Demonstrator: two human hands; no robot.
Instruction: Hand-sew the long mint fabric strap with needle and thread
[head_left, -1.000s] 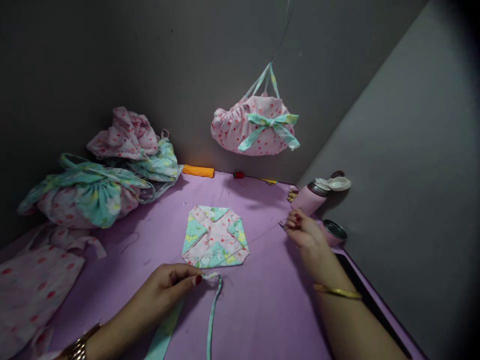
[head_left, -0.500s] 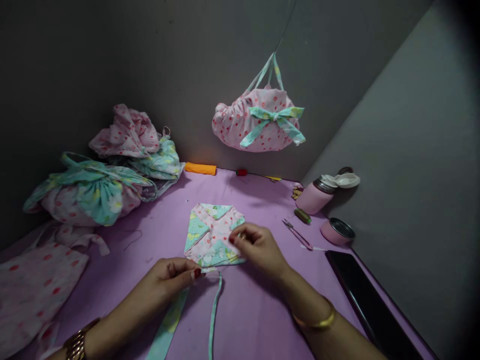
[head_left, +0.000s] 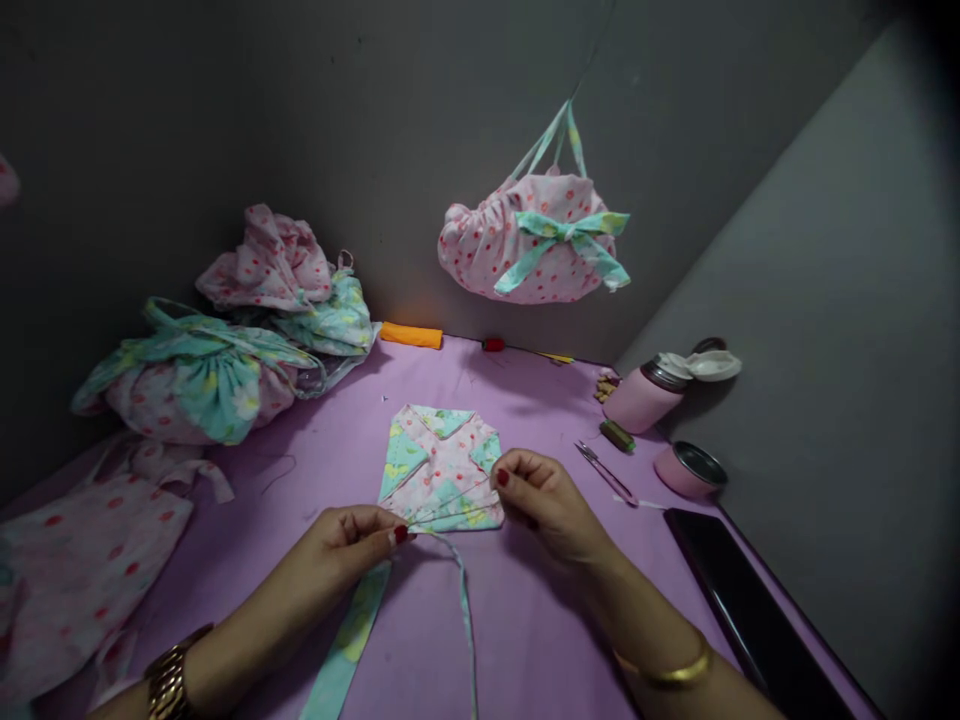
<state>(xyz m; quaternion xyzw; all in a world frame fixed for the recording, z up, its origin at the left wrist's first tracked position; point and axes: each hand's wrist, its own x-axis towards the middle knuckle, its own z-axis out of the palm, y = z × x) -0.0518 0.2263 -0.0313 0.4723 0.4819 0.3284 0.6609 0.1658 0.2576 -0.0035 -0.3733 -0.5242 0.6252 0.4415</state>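
My left hand [head_left: 330, 565] pinches the end of a mint floral fabric strip [head_left: 346, 650] between thumb and forefinger. From the same fingertips a narrow fabric cord [head_left: 466, 610] hangs over the table toward me. A thin thread [head_left: 454, 507] stretches from there to my right hand [head_left: 547, 505], whose thumb and forefinger are closed on its other end. Whether a needle is in those fingers cannot be seen. Just behind both hands lies a pink dotted fabric piece [head_left: 446, 455] with mint floral corners folded in.
Bundled fabric bags [head_left: 202, 380] and pink dotted cloth [head_left: 97, 560] are at left. A dotted bag [head_left: 536, 240] with a bow hangs by the wall. On the right are thread snips [head_left: 607, 472], a thread spool [head_left: 617, 436], a pink flask [head_left: 645, 398], its cup [head_left: 690, 470] and a black slab [head_left: 750, 610].
My right hand has moved a little right and down, away from the fabric piece's middle. The thread between my hands now shows taut. The whole view has shifted slightly.
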